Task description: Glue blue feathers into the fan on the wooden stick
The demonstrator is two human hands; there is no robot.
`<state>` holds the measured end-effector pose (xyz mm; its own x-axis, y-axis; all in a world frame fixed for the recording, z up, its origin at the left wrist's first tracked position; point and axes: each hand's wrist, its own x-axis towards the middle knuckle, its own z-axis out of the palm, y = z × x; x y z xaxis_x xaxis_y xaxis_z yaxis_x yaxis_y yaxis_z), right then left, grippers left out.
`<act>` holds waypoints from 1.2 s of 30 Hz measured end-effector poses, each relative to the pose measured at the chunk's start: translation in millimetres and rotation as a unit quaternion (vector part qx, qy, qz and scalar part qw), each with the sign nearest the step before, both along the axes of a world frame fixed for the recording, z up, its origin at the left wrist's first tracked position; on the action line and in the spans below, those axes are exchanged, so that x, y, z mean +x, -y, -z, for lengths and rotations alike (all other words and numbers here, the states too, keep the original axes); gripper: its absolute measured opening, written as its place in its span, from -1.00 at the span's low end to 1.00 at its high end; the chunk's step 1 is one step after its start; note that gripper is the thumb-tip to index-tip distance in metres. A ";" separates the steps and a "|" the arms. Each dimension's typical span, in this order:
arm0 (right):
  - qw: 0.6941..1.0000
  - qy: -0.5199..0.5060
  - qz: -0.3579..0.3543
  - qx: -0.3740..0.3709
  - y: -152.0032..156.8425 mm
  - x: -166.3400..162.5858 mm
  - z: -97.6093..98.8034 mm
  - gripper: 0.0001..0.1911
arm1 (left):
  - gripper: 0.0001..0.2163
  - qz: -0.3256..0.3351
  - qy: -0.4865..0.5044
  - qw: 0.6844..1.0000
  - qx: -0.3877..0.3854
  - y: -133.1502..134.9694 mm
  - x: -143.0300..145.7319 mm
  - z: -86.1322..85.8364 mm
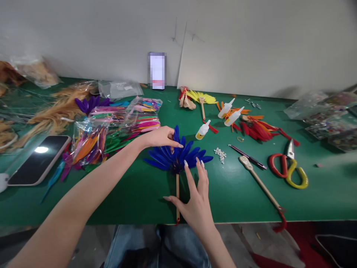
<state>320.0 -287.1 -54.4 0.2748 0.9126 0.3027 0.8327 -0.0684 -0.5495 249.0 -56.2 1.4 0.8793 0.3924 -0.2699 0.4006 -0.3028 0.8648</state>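
Observation:
A fan of deep blue feathers point(158, 158) lies on the green table, its slim wooden handle point(177, 188) pointing at me and a red cord at the handle's end. My left hand point(161, 137) reaches over the top of the fan, fingers curled and closed about an upright blue feather point(176, 131); the exact grip is partly hidden. My right hand point(196, 195) is open with fingers spread, its fingertips at the fan's lower right feathers and its thumb near the handle. White beads point(220, 155) lie in a small heap to the right.
Right of the fan are glue bottles point(202, 130), a dark pen-like tool point(247, 156), a bare wooden stick point(263, 186) and red-and-yellow scissors point(290, 163). A yellow feather fan point(202, 97) lies behind. Bagged feathers point(90, 143) and a phone point(40, 160) are left; another phone point(157, 70) stands against the wall.

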 end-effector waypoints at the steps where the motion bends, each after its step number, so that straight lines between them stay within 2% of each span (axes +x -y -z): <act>1: 1.000 -0.003 0.000 -0.003 0.0 0.0 0.6 -0.07 | -0.73 0.007 0.002 1.000 -0.002 -0.1 0.7 1.4; 6: 1.000 -0.018 -0.003 -0.017 0.2 0.7 1.5 -0.10 | -0.73 0.011 -0.001 1.000 0.016 -1.7 5.1 4.3; 12: 0.999 -0.036 -0.007 -0.028 -0.8 1.1 0.9 -0.12 | -0.74 0.061 -0.031 0.998 0.010 -6.3 11.0 1.3; 18: 0.999 -0.040 -0.009 -0.026 -1.3 1.0 1.1 -0.14 | -0.68 0.079 -0.043 0.996 0.003 -6.2 15.6 6.6; 24: 0.999 -0.038 -0.011 -0.026 -0.9 1.1 2.6 -0.13 | -0.67 0.046 -0.076 0.996 0.003 -0.2 15.6 3.3; 30: 0.999 -0.031 -0.013 -0.025 -0.5 -0.1 2.7 -0.13 | -0.72 -0.033 -0.071 0.990 0.113 0.9 15.6 -7.5; 36: 0.999 -0.026 -0.014 -0.021 0.4 1.4 2.7 -0.14 | -0.69 -0.094 -0.046 0.981 0.166 -10.2 19.1 0.0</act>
